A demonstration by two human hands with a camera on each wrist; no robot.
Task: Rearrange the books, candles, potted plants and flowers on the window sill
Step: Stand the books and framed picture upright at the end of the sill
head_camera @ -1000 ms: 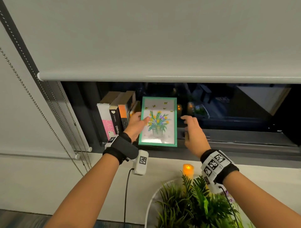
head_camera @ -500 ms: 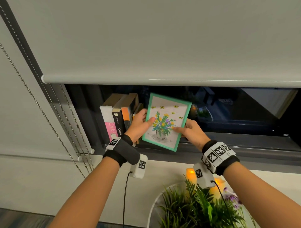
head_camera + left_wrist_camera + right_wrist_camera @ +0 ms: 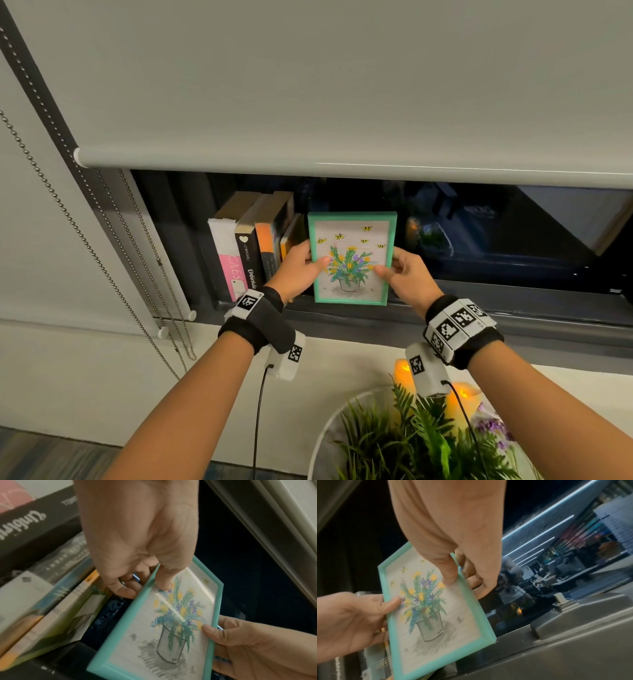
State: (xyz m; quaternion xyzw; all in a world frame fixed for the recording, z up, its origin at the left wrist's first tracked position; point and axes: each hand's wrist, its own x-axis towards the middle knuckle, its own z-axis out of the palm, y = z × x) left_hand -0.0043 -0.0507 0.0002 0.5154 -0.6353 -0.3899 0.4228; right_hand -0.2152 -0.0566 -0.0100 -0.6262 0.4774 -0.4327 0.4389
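A teal-framed flower picture [image 3: 351,260] stands upright on the dark window sill [image 3: 513,308], just right of a row of upright books [image 3: 253,253]. My left hand [image 3: 301,267] grips its left edge, thumb on the glass and fingers behind. My right hand [image 3: 404,274] grips its right edge the same way. The left wrist view shows the frame [image 3: 168,628] beside the books [image 3: 42,601], with my left thumb [image 3: 164,584] on the picture. In the right wrist view my right thumb [image 3: 448,573] presses the frame [image 3: 433,615] near its right edge.
A lowered grey roller blind [image 3: 342,85] hangs just above the sill opening, its bead chains [image 3: 102,257] at the left. Below me a green potted plant [image 3: 418,442], two lit candles [image 3: 459,401] and purple flowers [image 3: 493,428] sit on a white round surface [image 3: 322,438].
The picture frame was tilted half a second ago and now stands straight. My right hand went from hovering beside it to gripping its right edge.
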